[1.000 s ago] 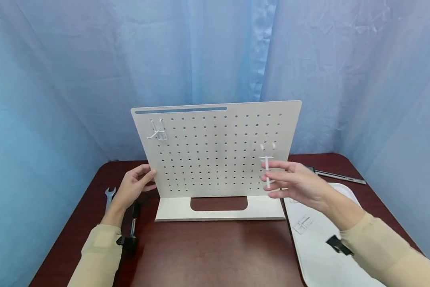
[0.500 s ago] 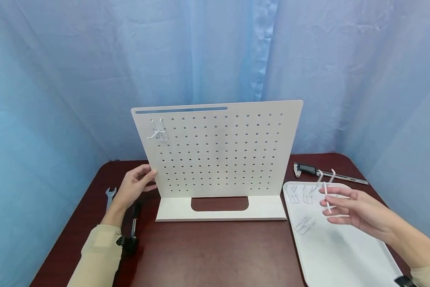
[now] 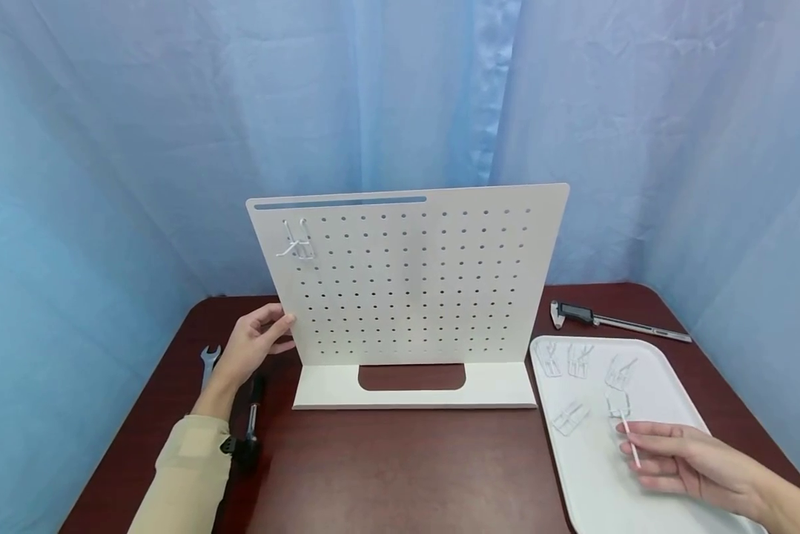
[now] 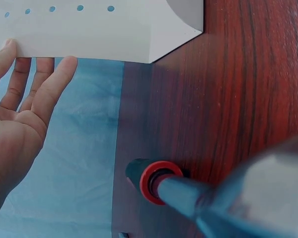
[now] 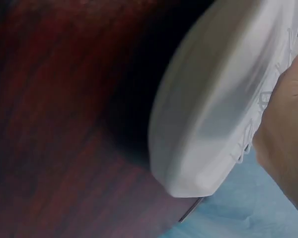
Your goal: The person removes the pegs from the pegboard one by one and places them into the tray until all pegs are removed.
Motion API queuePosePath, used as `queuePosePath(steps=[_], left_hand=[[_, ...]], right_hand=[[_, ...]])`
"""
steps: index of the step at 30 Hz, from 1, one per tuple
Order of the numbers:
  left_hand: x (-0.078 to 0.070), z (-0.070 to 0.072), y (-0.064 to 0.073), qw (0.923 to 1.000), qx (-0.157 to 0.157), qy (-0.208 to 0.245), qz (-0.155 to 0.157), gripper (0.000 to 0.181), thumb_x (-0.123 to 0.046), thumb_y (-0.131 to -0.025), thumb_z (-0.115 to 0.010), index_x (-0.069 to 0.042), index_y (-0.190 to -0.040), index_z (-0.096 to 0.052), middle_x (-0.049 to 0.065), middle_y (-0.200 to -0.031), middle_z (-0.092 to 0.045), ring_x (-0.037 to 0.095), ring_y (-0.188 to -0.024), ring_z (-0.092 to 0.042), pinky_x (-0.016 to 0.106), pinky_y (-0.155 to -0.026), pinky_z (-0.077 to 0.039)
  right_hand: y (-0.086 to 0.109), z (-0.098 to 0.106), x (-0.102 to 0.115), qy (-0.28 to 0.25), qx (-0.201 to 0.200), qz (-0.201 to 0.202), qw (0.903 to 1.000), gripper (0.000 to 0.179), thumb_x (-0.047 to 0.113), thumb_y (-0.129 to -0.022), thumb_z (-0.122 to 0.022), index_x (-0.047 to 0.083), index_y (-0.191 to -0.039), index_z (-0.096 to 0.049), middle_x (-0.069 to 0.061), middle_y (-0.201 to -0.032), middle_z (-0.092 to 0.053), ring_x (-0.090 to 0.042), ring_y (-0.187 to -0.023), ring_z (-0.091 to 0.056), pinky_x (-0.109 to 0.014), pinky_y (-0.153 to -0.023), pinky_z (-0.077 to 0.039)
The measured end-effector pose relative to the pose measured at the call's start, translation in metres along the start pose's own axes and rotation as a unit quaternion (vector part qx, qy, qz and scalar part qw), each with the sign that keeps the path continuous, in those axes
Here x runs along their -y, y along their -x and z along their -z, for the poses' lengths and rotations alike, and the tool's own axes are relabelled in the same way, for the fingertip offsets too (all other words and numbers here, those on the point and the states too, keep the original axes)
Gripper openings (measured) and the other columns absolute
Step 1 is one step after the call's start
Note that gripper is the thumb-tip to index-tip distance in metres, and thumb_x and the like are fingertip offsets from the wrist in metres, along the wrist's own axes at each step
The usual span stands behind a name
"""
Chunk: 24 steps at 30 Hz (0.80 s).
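Observation:
A white pegboard stands upright on its base. At its left edge, my left hand holds it, thumb in front and fingers behind; the left wrist view also shows this hand on the board's edge. One white double-pronged hook hangs at the board's upper left. Over the white tray, my right hand pinches the stem of another white hook; whether that hook touches the tray cannot be told. In the right wrist view, the hand hides its own fingertips.
Several white hooks, among them one hook at the left, lie in the tray. Behind it lies a digital caliper. Left of the board are a wrench and a black-and-metal tool with a red ring. Blue curtains enclose the table.
My right hand has carried the hook away from the board's lower right, rightward and down over the tray. The left hand has stayed on the board's edge.

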State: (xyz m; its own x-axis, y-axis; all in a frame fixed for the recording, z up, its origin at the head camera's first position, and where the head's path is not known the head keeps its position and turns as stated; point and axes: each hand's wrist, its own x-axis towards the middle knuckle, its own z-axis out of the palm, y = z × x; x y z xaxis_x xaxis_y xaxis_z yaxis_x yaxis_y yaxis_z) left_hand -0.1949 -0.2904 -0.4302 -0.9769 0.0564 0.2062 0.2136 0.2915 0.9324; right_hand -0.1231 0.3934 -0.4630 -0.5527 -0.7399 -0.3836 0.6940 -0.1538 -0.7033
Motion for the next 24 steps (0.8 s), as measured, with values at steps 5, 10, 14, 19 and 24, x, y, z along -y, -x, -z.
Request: queuePosePath(steps=[5,10,14,19,24], left_hand=[[0.000,-0.002,0.000,1.0000,-0.001,0.002,-0.002,0.034,-0.019,-0.102,-0.064,-0.003,-0.132,-0.062,0.022,-0.123,-0.063,0.031,-0.103,-0.068,0.037,-0.080,-0.061],[-0.001,-0.002,0.000,1.0000,-0.001,0.000,-0.002,0.034,-0.020,-0.102,-0.064,-0.003,-0.132,-0.062,0.022,-0.123,-0.063,0.030,-0.103,-0.069,0.036,-0.080,-0.061],[-0.010,-0.003,0.002,1.0000,0.001,-0.001,-0.001,0.034,-0.017,-0.103,-0.063,0.001,-0.131,-0.061,0.025,-0.123,-0.063,0.032,-0.104,-0.069,0.038,-0.081,-0.061],[-0.006,-0.002,0.001,1.0000,0.000,-0.001,-0.004,0.033,-0.017,-0.103,-0.063,-0.001,-0.131,-0.062,0.024,-0.123,-0.063,0.033,-0.103,-0.069,0.039,-0.081,-0.061],[-0.002,-0.001,0.001,1.0000,-0.001,0.001,-0.006,0.034,-0.021,-0.102,-0.064,-0.003,-0.131,-0.063,0.022,-0.122,-0.063,0.033,-0.104,-0.068,0.038,-0.080,-0.061]], right_hand=[[0.004,-0.003,0.004,-0.011,0.017,0.018,0.9996,0.048,0.008,-0.113,-0.023,0.014,-0.131,-0.067,-0.008,-0.128,-0.067,-0.021,-0.117,-0.065,-0.040,-0.105,-0.050],[0.006,-0.010,0.011,-0.002,0.006,0.015,0.9999,0.048,0.009,-0.113,-0.024,0.017,-0.131,-0.068,-0.007,-0.128,-0.066,-0.021,-0.117,-0.065,-0.040,-0.105,-0.050],[0.009,-0.011,0.013,-0.002,-0.004,0.033,0.9994,0.049,0.009,-0.113,-0.024,0.018,-0.132,-0.069,-0.002,-0.131,-0.065,-0.020,-0.119,-0.064,-0.039,-0.106,-0.049],[0.013,-0.007,0.014,-0.024,0.009,0.067,0.9974,0.053,0.005,-0.112,-0.020,0.015,-0.133,-0.067,-0.001,-0.133,-0.065,-0.018,-0.118,-0.064,-0.036,-0.108,-0.047],[0.016,-0.003,0.013,-0.057,0.037,0.081,0.9944,0.055,0.004,-0.112,-0.016,0.011,-0.136,-0.065,-0.003,-0.135,-0.063,-0.020,-0.121,-0.063,-0.037,-0.110,-0.044]])
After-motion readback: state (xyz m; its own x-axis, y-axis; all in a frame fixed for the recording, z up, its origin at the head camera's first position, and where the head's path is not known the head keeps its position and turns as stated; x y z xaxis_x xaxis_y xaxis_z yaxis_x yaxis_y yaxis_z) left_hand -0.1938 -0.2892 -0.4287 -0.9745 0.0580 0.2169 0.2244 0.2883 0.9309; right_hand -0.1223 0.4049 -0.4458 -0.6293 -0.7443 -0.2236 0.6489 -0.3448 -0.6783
